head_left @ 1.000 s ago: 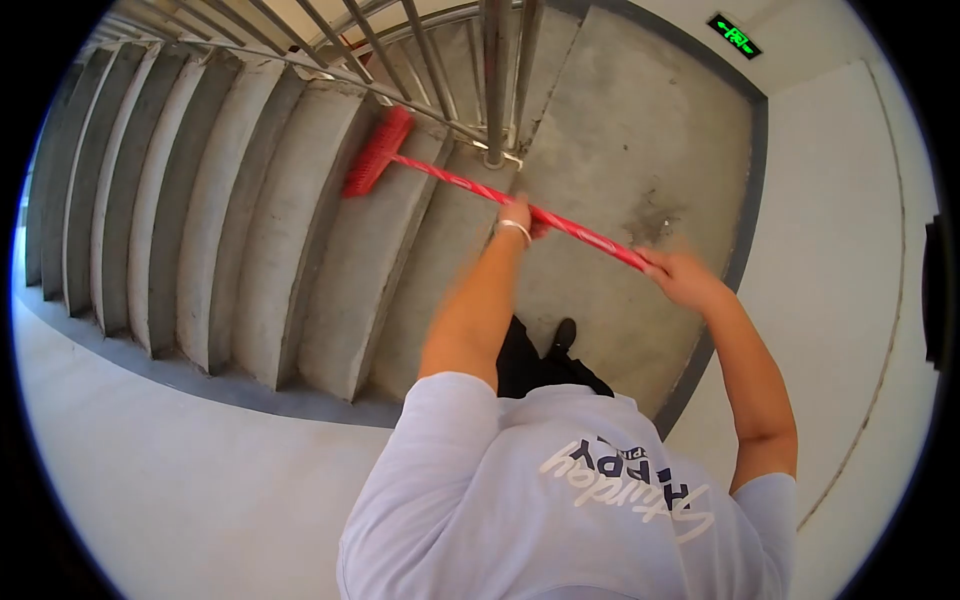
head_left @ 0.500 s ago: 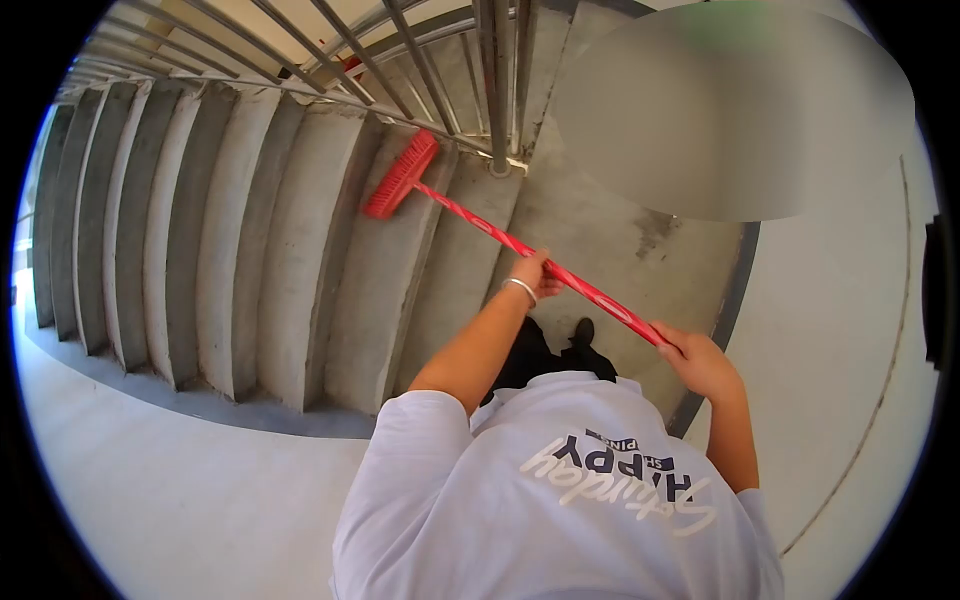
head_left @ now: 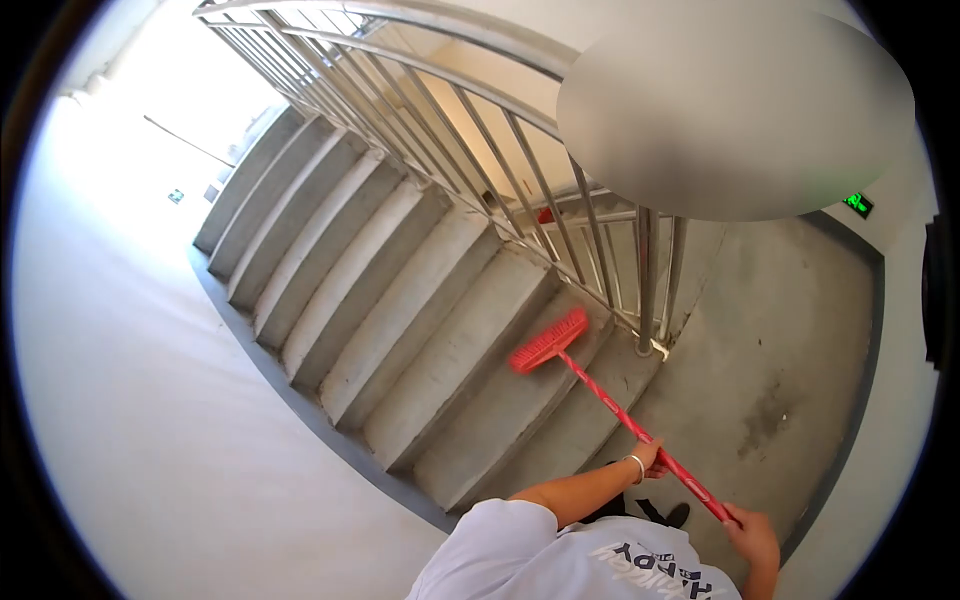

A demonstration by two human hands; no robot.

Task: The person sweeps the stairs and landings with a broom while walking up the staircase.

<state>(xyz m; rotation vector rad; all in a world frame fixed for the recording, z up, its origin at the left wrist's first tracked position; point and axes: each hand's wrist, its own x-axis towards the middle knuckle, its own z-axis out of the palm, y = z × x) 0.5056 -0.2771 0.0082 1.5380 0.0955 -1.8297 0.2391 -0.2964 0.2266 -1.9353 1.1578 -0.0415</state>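
Observation:
A red broom (head_left: 612,404) slants across the lower right, its bristled head (head_left: 549,341) over a low step near the railing. My left hand (head_left: 651,459), with a white bracelet at the wrist, is wrapped round the middle of the handle. Closer to me, my right hand (head_left: 752,533) grips the handle's end. The broom head looks slightly blurred; whether its bristles touch the step I cannot tell.
Concrete stairs (head_left: 407,305) climb to the upper left. A metal railing (head_left: 480,110) lines their inner side. The landing (head_left: 760,330) has a dark stain. A white wall (head_left: 120,400) borders the stairs, and a green exit sign (head_left: 857,204) hangs at right.
My view has tilted up and turned, so stairs, hands and broom appear lower and further right. Both hands keep their hold on the broom, whose head stays near the railing.

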